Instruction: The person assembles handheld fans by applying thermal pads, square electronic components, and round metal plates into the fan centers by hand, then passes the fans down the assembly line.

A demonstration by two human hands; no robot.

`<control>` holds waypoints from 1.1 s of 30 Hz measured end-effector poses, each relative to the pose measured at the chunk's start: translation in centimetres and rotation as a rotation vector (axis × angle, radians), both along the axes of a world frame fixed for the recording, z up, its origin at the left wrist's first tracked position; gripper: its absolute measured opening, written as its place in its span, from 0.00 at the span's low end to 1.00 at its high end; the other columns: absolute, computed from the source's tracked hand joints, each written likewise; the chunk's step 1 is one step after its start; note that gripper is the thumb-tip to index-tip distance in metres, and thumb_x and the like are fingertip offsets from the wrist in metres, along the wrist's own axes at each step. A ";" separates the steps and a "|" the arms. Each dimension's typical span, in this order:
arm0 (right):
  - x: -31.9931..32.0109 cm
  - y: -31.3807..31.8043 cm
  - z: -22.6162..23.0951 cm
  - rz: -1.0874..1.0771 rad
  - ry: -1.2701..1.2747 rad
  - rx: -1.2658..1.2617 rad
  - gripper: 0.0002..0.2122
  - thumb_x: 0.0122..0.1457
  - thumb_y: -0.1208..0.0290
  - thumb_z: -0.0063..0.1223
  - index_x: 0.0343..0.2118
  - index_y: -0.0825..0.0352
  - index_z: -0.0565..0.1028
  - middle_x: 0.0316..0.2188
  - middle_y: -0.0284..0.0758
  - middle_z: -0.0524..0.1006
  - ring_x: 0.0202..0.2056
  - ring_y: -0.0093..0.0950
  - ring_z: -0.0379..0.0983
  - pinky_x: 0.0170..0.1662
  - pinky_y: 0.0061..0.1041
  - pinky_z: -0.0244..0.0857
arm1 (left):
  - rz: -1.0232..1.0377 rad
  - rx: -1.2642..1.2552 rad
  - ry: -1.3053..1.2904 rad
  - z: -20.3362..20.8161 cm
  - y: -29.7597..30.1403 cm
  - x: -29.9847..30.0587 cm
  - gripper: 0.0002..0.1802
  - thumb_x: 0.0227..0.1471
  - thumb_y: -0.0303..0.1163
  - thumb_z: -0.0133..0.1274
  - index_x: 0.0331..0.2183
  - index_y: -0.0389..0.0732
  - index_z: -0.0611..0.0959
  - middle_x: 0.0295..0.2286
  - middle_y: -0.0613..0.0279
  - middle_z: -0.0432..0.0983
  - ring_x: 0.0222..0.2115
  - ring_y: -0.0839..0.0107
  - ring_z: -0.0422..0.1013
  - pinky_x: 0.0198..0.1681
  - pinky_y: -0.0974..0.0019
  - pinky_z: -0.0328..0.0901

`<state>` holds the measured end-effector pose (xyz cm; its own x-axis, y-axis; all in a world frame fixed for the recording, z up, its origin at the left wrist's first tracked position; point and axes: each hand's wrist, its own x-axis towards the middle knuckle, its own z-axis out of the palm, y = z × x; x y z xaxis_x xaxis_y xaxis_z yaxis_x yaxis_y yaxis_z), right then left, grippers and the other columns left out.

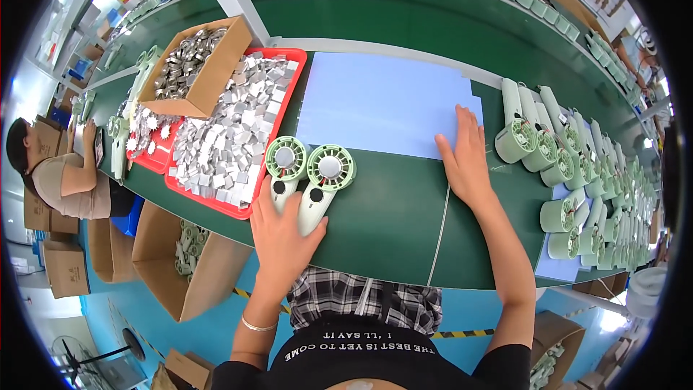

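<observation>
2 handheld fans (328, 175): smooth matt plastic. Tray (297, 78): glossy plastic. Box (225, 76): matt cardboard. Rings (189, 61): shiny metal.

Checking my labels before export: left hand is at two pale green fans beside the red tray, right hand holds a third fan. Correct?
The right hand holds no fan; it is open at the right end of the blue sheet, per the head view. The rest stands: left hand at two pale green fans beside the red tray.
</observation>
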<state>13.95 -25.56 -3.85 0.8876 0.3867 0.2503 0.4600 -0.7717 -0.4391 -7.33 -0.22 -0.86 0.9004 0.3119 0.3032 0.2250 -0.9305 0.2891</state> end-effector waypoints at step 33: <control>0.8 -7.7 4.7 -0.580 -0.479 -0.413 0.31 0.50 0.52 0.65 0.51 0.69 0.71 0.50 0.43 0.68 0.55 0.44 0.59 0.59 0.48 0.47 | 0.012 -0.144 -0.026 0.5 -0.9 4.0 0.34 0.40 0.31 0.68 0.50 0.36 0.73 0.63 0.47 0.52 0.62 0.43 0.55 0.61 0.49 0.56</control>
<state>14.77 -33.30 0.87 0.8078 0.0469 0.5876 0.0070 -0.9975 0.0701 -3.35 -1.15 -0.33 0.8888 0.3644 0.2778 0.2263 -0.8763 0.4254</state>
